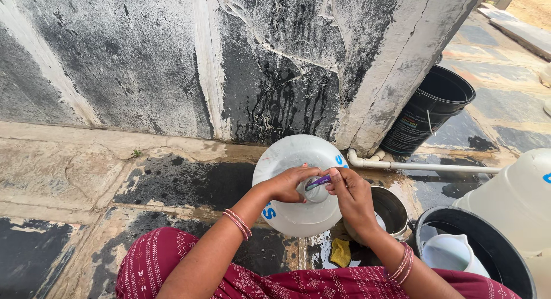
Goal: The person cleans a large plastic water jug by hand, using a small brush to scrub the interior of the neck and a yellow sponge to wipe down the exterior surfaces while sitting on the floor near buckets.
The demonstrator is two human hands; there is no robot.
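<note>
The left hand (290, 183) curls over the neck of a large white water jug (298, 184), its fingers (304, 174) wrapped narrowly around the mouth rim so that the jug is steadied from the left side. The right hand (351, 195) comes in from the other side; its fingers (336, 177) pinch a small purple brush handle (317, 182), which lies across the jug's mouth, pointing toward the left fingers. Whether its far end goes into the opening cannot be told. The two hands nearly meet over the mouth.

The jug stands on the wet stone floor (172, 178), directly under both sets of fingers and close against the foot of a cracked black-and-white wall (258, 63). Just right of the right fingers, partly under the wrist, is a steel pot (393, 207). Below those fingers, near the person's knee, lies a yellow sponge (340, 252) on the floor. Farther right, a black tub (493, 241) holds a white plastic pitcher (450, 253), and a second white jug (516, 198) leans beside it. A white pipe (430, 167) runs along the floor beyond the right fingers, and a black bucket (430, 107) stands well behind it by the wall's corner. Bangles (238, 223) ring both wrists.
</note>
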